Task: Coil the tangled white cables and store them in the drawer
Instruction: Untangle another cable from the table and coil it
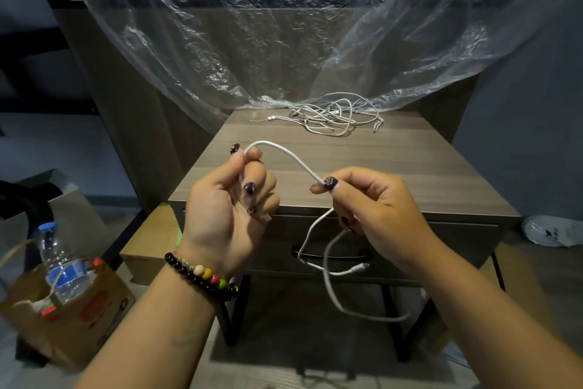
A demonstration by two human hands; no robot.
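Across the middle of the frame: a grey-brown wood-grain surface (362,167) tops a small cabinet on dark metal legs.
Room: dim, with grey walls and a grey floor; a wood panel stands behind the cabinet.
Plastic sheet (284,25): clear and crinkled, hanging over the upper half of the frame, its lower edge resting on the back of the surface.
Tangled cables (334,117): a loose white pile at the back of the surface, just below the sheet's edge.
Drawer (441,240): in the cabinet front beneath the surface, shut, with a dark bar handle (331,254).
Held cable (290,156): white, arching between both hands above the front of the surface; the rest hangs in loops before the drawer, a connector end dangling near the handle.
Left hand (233,199): fingers curled around one end of the held cable; a beaded bracelet (202,275) sits on the wrist.
Right hand (372,202): pinching the held cable between thumb and forefinger.
Cardboard box (72,319): on the floor at lower left, open-topped, holding a clear water bottle (61,262) with a blue cap.
Far right edge: a crumpled white bag (552,229) beside the cabinet.
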